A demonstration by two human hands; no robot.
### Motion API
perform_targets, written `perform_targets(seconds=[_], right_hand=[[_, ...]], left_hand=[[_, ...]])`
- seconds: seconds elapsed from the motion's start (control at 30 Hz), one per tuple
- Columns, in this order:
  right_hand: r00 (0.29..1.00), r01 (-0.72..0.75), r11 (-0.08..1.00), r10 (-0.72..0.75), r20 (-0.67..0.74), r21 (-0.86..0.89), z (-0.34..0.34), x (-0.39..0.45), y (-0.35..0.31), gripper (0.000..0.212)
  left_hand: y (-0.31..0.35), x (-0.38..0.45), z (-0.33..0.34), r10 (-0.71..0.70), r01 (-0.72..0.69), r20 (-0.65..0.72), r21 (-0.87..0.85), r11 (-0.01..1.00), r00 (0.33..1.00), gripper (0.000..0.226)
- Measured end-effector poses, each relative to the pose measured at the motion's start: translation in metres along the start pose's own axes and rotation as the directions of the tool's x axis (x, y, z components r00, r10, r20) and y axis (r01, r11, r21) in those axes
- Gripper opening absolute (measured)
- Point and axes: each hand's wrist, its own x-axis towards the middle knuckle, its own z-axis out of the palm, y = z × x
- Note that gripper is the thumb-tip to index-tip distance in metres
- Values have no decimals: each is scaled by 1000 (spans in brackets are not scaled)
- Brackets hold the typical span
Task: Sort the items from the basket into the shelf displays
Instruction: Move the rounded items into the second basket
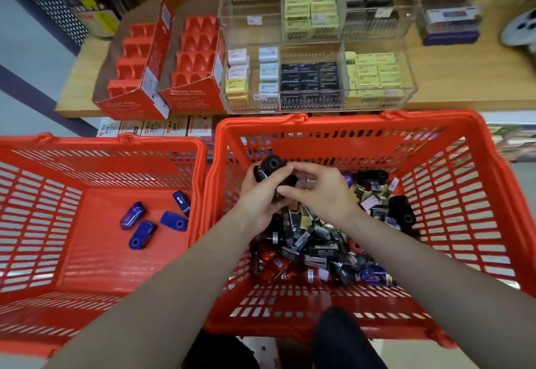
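Observation:
The right-hand red basket holds a heap of small black, red and purple sharpeners and little boxes. Above that heap my left hand grips several black sharpeners, bunched together. My right hand meets it from the right, fingers curled, fingertips touching the black sharpeners. The left-hand red basket contains several blue sharpeners on its floor. Two red cardboard display boxes with empty slots stand on the wooden shelf.
A clear acrylic organizer with compartments of yellow, black and pale small boxes sits on the shelf behind the baskets. A purple box and a tape reel lie at the far right. My dark-clothed knees show below the basket.

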Motion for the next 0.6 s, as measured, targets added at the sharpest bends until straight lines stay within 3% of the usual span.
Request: perform_targets(seconds=[0.07,0.1,0.17,0.23,0.3,0.4,0.47,0.5,0.53,0.6], right_hand=[[999,-36,992,35,12,122,-2,-4,7,50],[999,-51,997,51,-5,61,-3,-7,13,45],[998,-23,961,39,55,-277,4,-16,30,39],[956,151,833,14,293,-533,26,-25,43,47],[888,331,671,16,460,-663,56,-29,55,56],[868,438,405,44,495,-803,83,-25,68,62],[871,452,310,48,489,-836,87,-24,73,59],[877,445,328,29,480,-833,85,-23,75,53],[892,412,415,-2,452,-811,81,-22,75,47],[939,276,695,-48,340,-664,66,-20,70,37]], left_hand=[[10,1,-3,51,-50,-63,6,999,997,41],[16,2,-4,76,-75,-62,23,997,995,42],[24,2,-7,113,-106,-47,135,985,992,45],[26,2,-8,135,-121,-42,242,963,990,45],[25,3,-9,125,-112,-31,259,959,992,46],[21,2,-13,98,-91,-18,241,966,995,47],[16,1,-17,101,-92,-18,271,958,995,45],[14,1,-18,107,-95,-24,304,948,994,45],[13,0,-18,118,-100,-32,334,937,993,44],[11,1,-18,129,-106,-42,355,929,991,43]])
